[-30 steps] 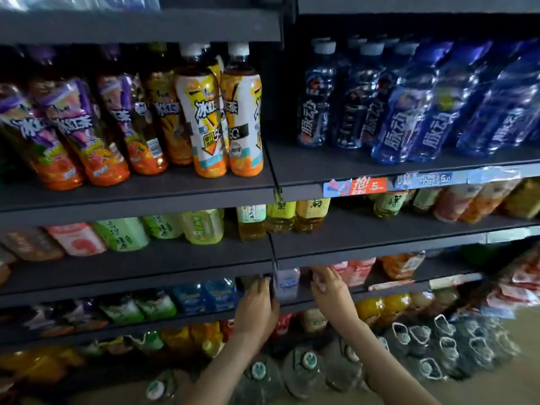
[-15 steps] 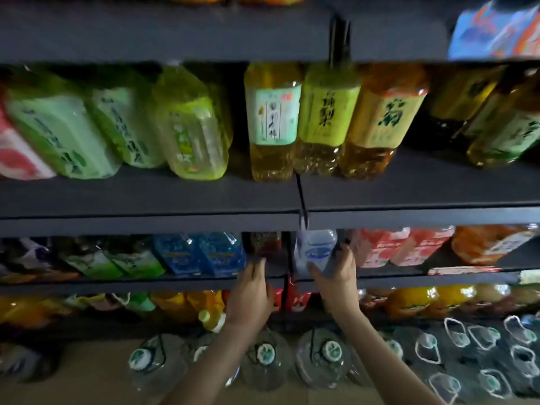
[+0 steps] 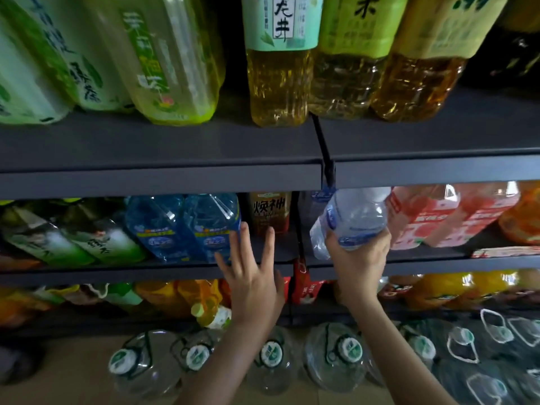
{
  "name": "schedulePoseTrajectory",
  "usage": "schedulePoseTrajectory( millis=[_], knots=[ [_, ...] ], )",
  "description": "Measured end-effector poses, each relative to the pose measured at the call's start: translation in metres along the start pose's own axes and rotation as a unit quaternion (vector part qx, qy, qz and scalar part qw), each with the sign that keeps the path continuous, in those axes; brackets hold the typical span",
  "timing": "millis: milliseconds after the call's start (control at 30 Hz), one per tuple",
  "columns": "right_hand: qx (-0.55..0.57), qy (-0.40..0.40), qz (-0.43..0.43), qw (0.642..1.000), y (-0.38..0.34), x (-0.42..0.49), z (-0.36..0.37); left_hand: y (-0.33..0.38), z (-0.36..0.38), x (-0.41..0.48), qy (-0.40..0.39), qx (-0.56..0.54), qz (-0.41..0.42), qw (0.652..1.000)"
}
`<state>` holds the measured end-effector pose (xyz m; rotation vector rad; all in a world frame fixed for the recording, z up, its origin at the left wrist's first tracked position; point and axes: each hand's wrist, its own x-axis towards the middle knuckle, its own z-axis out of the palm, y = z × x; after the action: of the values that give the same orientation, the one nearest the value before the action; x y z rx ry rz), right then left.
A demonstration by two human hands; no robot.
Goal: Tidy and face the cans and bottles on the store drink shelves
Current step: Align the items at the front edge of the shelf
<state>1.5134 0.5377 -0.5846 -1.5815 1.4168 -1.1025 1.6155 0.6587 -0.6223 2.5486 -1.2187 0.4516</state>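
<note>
My right hand (image 3: 358,263) grips a clear water bottle (image 3: 352,219) with a white cap, tilted to the right and held off the middle shelf (image 3: 146,273) just right of the upright divider. My left hand (image 3: 248,276) is spread with straight fingers at the shelf's front edge, its fingertips beside the right one of two blue bottles (image 3: 210,226). A brown-labelled bottle (image 3: 270,210) stands further back between my hands.
Green tea bottles (image 3: 102,244) stand left of the blue ones and red-and-white cartons (image 3: 423,217) right of the water bottle. Yellow and amber tea bottles (image 3: 277,83) fill the shelf above. Large water jugs (image 3: 271,358) line the floor below.
The view has dropped and closed in on the middle shelves. My right hand has taken the clear water bottle and tipped it out from the shelf. My left hand has spread open.
</note>
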Motion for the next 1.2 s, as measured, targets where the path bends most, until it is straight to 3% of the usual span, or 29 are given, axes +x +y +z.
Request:
schedulePoseTrajectory(
  millis=[167,433,633,733,933,1067,1200],
  knots=[
    [0.023,0.035,0.029,0.999,0.005,0.018,-0.015,0.001,0.006,0.005,-0.007,-0.018,-0.025,1.0],
    [-0.055,-0.021,-0.044,0.997,0.011,0.04,-0.017,0.027,-0.003,0.005,-0.041,-0.072,-0.037,0.996],
    [-0.113,-0.082,0.022,0.99,-0.02,0.014,-0.048,0.029,-0.048,-0.013,-0.111,-0.084,-0.039,0.989],
    [-0.136,-0.176,0.018,0.975,-0.047,-0.022,-0.07,0.022,-0.092,-0.028,-0.17,-0.097,-0.075,0.978],
    [-0.205,-0.41,-0.046,0.888,-0.114,-0.104,-0.092,-0.008,-0.206,-0.047,-0.28,-0.148,-0.146,0.937],
    [-0.196,-0.476,-0.068,0.855,-0.174,-0.142,-0.086,-0.038,-0.266,-0.059,-0.312,-0.104,-0.157,0.931],
    [-0.197,-0.509,-0.097,0.832,-0.223,-0.178,-0.068,-0.079,-0.308,-0.064,-0.272,-0.08,-0.181,0.942]
  ],
)
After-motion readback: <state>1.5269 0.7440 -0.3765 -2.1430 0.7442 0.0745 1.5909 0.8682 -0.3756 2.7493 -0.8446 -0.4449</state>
